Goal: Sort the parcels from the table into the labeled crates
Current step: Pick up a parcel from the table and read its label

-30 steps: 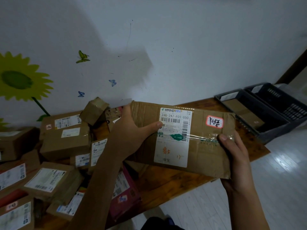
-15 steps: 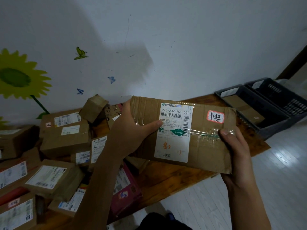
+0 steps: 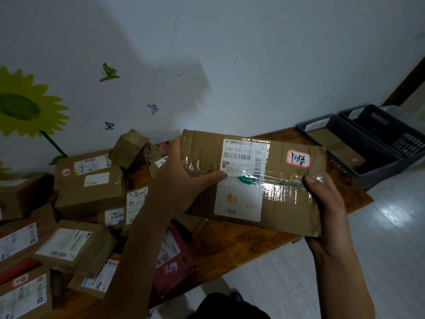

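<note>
Item: flat brown cardboard parcel (image 3: pixel 282 196), oblong, held in the air over the right part of the wooden table (image 3: pixel 230 245), label side up.

Holders: left hand (image 3: pixel 184 183) grips the left end, thumb laid across the top face, fingers hidden beneath; right hand (image 3: pixel 326 210) grips the right end, thumb on the taped seam, fingers wrapped under.

Surface: crumpled, creased board, glossy clear tape across the middle, white shipping label (image 3: pixel 241 180), small red-bordered handwritten sticker (image 3: pixel 298 159).

Handling, by judgement: looks light and thin; the board seems soft enough to bend, so supporting both short ends suits it. The tape probably gives a slippery hold; bare cardboard grips better.

Destination: two dark crates (image 3: pixel 377 148) at the table's far right end, one already holding a parcel. Other parcels (image 3: pixel 87 178) lie piled at left.
</note>
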